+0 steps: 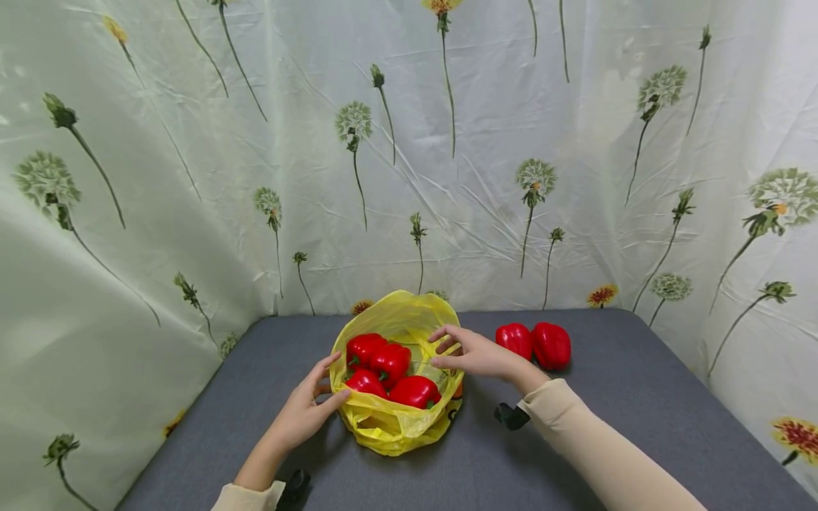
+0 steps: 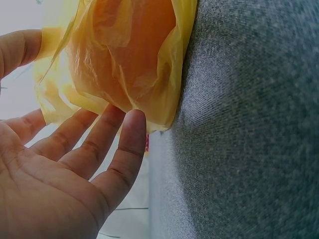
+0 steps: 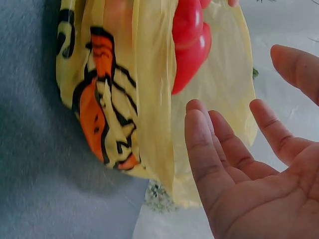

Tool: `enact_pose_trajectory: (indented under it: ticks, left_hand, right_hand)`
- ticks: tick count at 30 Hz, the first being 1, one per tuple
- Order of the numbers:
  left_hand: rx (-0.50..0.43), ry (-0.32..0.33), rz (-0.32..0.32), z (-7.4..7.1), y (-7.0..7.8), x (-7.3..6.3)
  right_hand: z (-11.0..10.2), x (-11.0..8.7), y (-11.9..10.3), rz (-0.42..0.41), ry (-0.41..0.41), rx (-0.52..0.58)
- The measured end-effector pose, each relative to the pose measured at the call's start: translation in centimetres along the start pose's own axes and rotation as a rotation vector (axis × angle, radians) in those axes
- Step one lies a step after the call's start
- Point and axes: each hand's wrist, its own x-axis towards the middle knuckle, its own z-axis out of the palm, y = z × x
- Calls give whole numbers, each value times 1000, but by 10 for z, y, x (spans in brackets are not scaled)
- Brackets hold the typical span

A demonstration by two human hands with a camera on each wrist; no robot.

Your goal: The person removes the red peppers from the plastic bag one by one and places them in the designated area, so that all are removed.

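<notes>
A yellow plastic bag [image 1: 396,429] stands on the table with its mouth wide and tilted toward me. Several red bell peppers [image 1: 391,362] lie inside it. My left hand [image 1: 307,408] is at the bag's left side, its slightly bent fingers touching the plastic; in the left wrist view a rounded orange shape shows through the bag [image 2: 124,55]. My right hand [image 1: 479,353] hovers at the right part of the bag's mouth, fingers spread and nothing in them. In the right wrist view a red pepper [image 3: 192,57] shows past the bag's rim, apart from the fingertips.
Two more red bell peppers, one on the left [image 1: 513,339] and one on the right [image 1: 552,345], sit side by side on the grey table [image 1: 613,426], beyond my right forearm. A flower-printed curtain [image 1: 486,142] hangs behind the table and along its sides.
</notes>
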Motion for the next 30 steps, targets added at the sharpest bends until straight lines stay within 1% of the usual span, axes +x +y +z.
enact_pose_trajectory:
  ticks: [9, 17, 21, 30]
  left_hand:
    - [-4, 1, 1, 0, 0, -1]
    - [7, 4, -9, 0, 2, -1]
    - [10, 5, -12, 0, 2, -1]
    - [4, 5, -2, 0, 1, -1]
  right_hand:
    - [18, 8, -4, 5, -50, 16]
    - [28, 13, -3, 29, -125, 13]
    - [31, 15, -2, 43, -129, 2]
    - [35, 16, 0, 49, -137, -67]
